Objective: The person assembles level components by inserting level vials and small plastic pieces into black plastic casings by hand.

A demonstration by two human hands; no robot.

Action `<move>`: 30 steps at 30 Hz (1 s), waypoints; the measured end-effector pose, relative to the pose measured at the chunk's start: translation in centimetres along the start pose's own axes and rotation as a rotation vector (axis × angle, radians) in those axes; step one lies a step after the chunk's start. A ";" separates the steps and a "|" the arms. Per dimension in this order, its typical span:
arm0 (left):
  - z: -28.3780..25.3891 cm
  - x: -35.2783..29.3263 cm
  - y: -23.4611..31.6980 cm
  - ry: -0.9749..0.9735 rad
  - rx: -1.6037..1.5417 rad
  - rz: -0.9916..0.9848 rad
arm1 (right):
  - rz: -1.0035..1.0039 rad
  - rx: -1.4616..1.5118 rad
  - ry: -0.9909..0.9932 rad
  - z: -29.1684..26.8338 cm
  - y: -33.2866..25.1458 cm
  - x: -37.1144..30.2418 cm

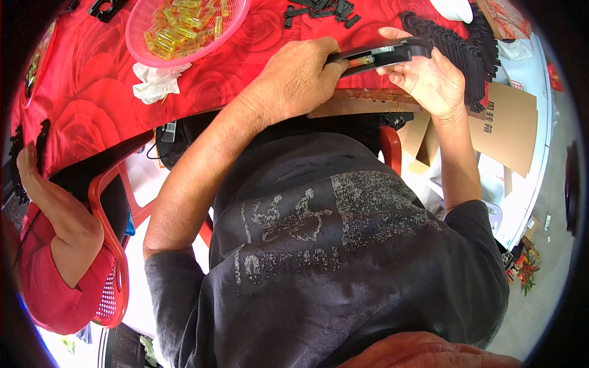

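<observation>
Over the near table edge I hold a black spirit level (392, 56), tilted slightly up to the right. A small yellowish vial (362, 61) shows in its slot. My left hand (300, 76) is closed around its left end, back of the hand upward. My right hand (432, 83) supports the right end, palm up, with the level lying across its fingers and the thumb by its tip. Right beside that hand, a row of similar black level bodies (451, 52) lies stacked on the red tablecloth (215, 83).
A pink basket (133, 49) of yellow tubular vials stands at the far left, with crumpled white tissue (156, 83) before it. Small black parts (322, 9) lie at the back. At left sits a co-worker in red (67, 276). Cardboard (506, 129) is at the right.
</observation>
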State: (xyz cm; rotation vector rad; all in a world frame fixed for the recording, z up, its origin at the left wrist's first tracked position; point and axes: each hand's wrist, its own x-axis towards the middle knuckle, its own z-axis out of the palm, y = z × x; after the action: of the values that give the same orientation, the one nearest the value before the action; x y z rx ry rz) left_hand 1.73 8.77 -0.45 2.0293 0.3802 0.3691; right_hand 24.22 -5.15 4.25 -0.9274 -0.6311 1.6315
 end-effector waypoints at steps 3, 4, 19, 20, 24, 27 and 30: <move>0.8 -0.4 0.3 0.031 -0.059 -0.069 | -0.104 -0.113 0.152 0.6 1.2 0.6; 1.0 -0.5 0.4 0.027 -0.079 -0.104 | -0.160 -0.295 0.293 1.1 1.6 0.9; 4.0 -1.2 2.9 0.153 -0.490 -0.105 | -0.446 -0.137 0.246 4.6 4.4 2.3; 4.0 -1.3 3.0 0.141 -0.489 -0.126 | -0.447 -0.138 0.250 4.7 4.5 2.3; 4.8 -1.9 2.7 0.137 -0.530 -0.212 | -0.401 -0.108 0.307 5.6 5.0 2.4; 5.2 -2.5 2.9 0.179 -0.550 -0.235 | -0.369 -0.128 0.318 5.7 5.2 2.2; 5.3 -2.8 3.3 0.174 -0.531 -0.220 | -0.366 -0.160 0.295 5.7 5.3 2.2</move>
State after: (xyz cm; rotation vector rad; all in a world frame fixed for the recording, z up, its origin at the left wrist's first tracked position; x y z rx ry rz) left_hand 1.75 1.93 -0.24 1.4272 0.5437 0.4559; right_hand 16.33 -4.06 2.63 -1.0738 -0.6861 1.1068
